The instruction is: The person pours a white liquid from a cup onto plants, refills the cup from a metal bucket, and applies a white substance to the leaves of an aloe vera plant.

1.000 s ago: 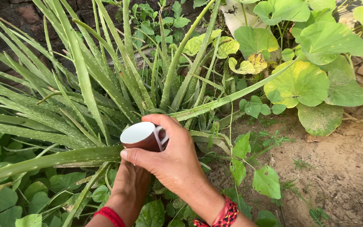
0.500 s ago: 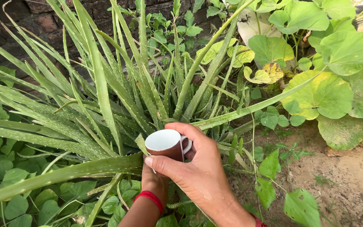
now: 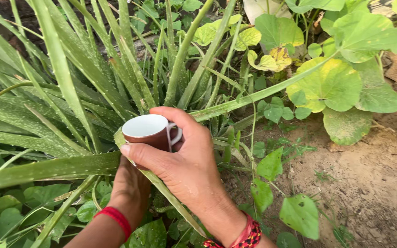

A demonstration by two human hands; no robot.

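a garden bed: bare soil (image 3: 373, 183) lies open at right, spiky aloe leaves (image 3: 47, 167) crowd the left. the right hand (image 3: 184, 165) is clamped around a brown cup (image 3: 150, 132) above a thick leaf. the left hand (image 3: 129, 188) sits mostly hidden beneath, its grip unclear. the cup has shifted left since half a second ago.

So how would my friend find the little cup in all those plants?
Look at the big spiky aloe plant on the left. At its base, the right hand holds a small cup. It is the only brown thing, white inside, among the green leaves.
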